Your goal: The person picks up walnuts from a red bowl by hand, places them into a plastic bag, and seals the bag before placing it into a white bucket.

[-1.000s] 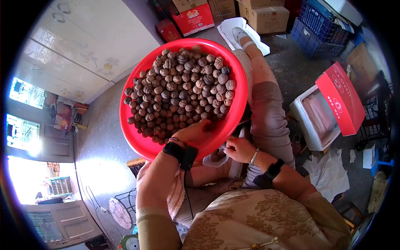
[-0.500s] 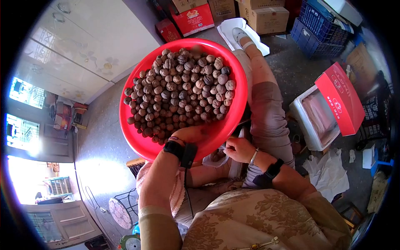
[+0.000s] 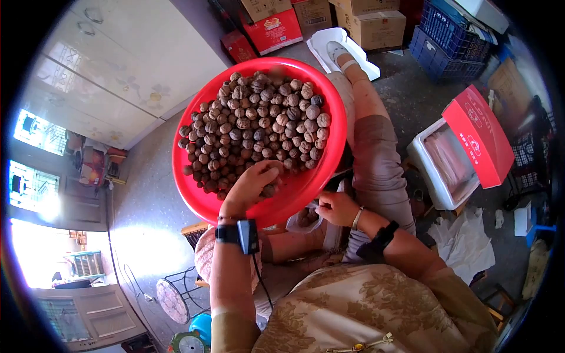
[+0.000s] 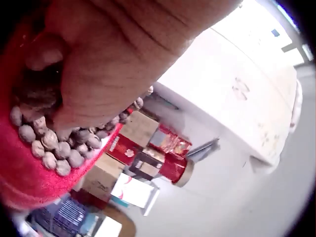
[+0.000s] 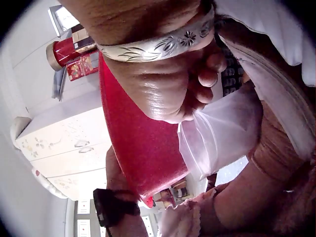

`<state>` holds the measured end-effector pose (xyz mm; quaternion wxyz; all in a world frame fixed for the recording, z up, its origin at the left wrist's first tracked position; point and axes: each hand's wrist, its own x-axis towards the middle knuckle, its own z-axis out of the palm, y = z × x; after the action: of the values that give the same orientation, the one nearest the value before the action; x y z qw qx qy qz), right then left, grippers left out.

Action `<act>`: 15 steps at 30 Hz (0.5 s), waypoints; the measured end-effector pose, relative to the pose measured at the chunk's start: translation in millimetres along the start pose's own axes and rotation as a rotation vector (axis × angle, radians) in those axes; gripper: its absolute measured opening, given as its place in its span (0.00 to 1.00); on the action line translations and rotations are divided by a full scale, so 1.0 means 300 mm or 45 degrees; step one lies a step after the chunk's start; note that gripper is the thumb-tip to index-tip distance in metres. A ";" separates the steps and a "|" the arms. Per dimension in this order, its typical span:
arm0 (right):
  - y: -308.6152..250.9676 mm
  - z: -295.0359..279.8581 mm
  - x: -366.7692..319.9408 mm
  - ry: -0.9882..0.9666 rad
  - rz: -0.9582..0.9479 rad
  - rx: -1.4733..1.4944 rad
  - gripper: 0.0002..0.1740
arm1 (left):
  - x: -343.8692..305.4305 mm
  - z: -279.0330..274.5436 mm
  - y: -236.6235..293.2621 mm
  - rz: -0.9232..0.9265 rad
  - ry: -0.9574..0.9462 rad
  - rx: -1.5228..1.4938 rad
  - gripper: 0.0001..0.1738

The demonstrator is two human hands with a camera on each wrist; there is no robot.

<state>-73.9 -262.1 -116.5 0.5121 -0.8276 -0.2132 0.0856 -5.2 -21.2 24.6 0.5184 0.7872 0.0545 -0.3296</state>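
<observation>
A big red basin (image 3: 321,176) holds a heap of walnuts (image 3: 253,123). Over its near edge, my left hand (image 3: 250,187) curls palm-inward round walnuts (image 3: 269,190); in the left wrist view the same hand (image 4: 113,64) has a dark, shadowed walnut (image 4: 39,91) within its fingers. Just right of the basin, my right hand (image 3: 339,209) pinches the rim of a clear plastic bag (image 3: 306,220) with walnuts inside. In the right wrist view, the curled fingers of that hand (image 5: 153,89) grip the gathered top of the bag (image 5: 224,133).
A white foam box (image 3: 432,176) with a red lid (image 3: 479,138) stands at the right, near crumpled white plastic (image 3: 462,244). Cartons (image 3: 376,29) and blue crates (image 3: 444,53) sit at the back. The person's legs (image 3: 379,153) flank the basin; a round stool (image 3: 172,301) is lower left.
My left hand has risen from low among the walnuts toward the basin's near edge and turned over, with walnuts now visible in its grip. My right hand stays at the bag.
</observation>
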 end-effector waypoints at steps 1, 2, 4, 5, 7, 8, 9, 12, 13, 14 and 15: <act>0.012 0.008 0.000 0.019 -0.008 0.009 0.11 | -0.025 0.007 -0.008 0.106 0.029 -0.238 0.19; 0.023 0.014 -0.003 0.038 -0.015 0.017 0.11 | -0.054 0.017 -0.015 0.211 0.058 -0.476 0.20; 0.026 0.016 -0.002 0.051 -0.025 0.004 0.12 | -0.170 0.046 0.017 0.227 0.038 -0.520 0.21; 0.026 0.017 -0.001 0.062 -0.036 -0.008 0.12 | -0.217 0.061 0.017 0.241 0.020 -0.565 0.22; 0.016 0.012 -0.002 0.041 -0.004 -0.013 0.13 | -0.261 0.097 -0.031 0.276 -0.064 -0.659 0.23; 0.013 0.009 -0.001 0.024 0.021 -0.021 0.13 | -0.280 0.118 -0.053 0.318 -0.147 -0.750 0.24; 0.021 0.014 -0.001 0.030 0.017 0.015 0.13 | -0.312 0.153 -0.049 0.280 -0.087 -0.762 0.25; 0.023 0.017 -0.007 0.063 0.008 0.046 0.13 | -0.382 0.230 -0.039 0.237 -0.067 -0.662 0.23; 0.023 0.016 -0.009 0.079 -0.008 0.052 0.12 | -0.401 0.252 -0.012 0.138 -0.052 -0.558 0.20; 0.024 0.016 -0.010 0.077 -0.005 0.053 0.12 | -0.393 0.251 -0.037 0.135 -0.053 -0.560 0.20; 0.031 0.019 -0.010 0.071 -0.001 0.057 0.12 | -0.372 0.246 -0.086 0.164 -0.203 -0.488 0.21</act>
<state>-76.2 -262.4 -127.5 0.5363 -0.8180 -0.1970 0.0671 -137.0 -43.7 50.4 0.6812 0.6476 0.0245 -0.3406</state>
